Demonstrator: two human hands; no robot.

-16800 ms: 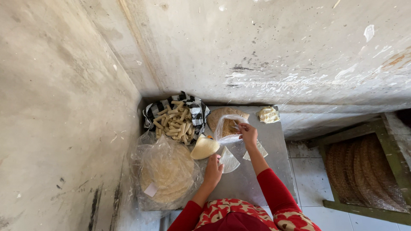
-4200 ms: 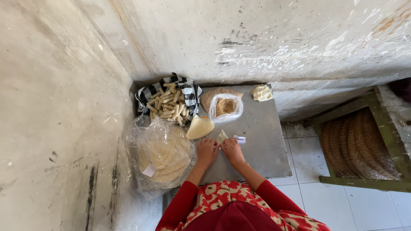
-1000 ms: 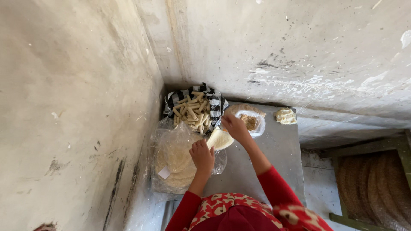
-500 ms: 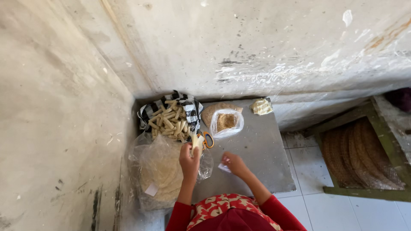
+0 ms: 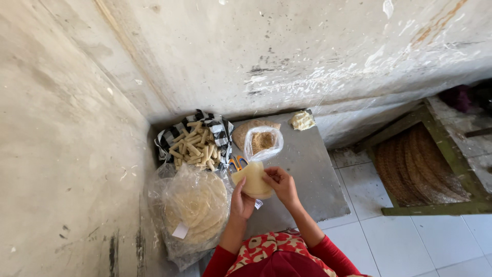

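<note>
My left hand (image 5: 241,201) and my right hand (image 5: 281,183) together hold a pale yellow round wrapper sheet (image 5: 253,180) above the grey table (image 5: 307,174). The left hand grips its lower left edge, the right hand pinches its right edge. Just behind the sheet lie orange-handled scissors (image 5: 237,163). To the left sits a clear plastic bag of round wrapper sheets (image 5: 197,208). Beyond it, a black-and-white checked cloth (image 5: 220,134) holds several rolled sticks (image 5: 193,147). A small clear bag with brown filling (image 5: 263,142) stands at the back.
Concrete walls close the left and back sides. A small pale lump (image 5: 302,120) lies at the table's far right corner. To the right, a green wooden frame with woven brown trays (image 5: 417,166) stands on the white tiled floor (image 5: 405,241).
My right hand has come up from the table to the sheet that my left hand was holding. Both hands now hold it nearer to my body.
</note>
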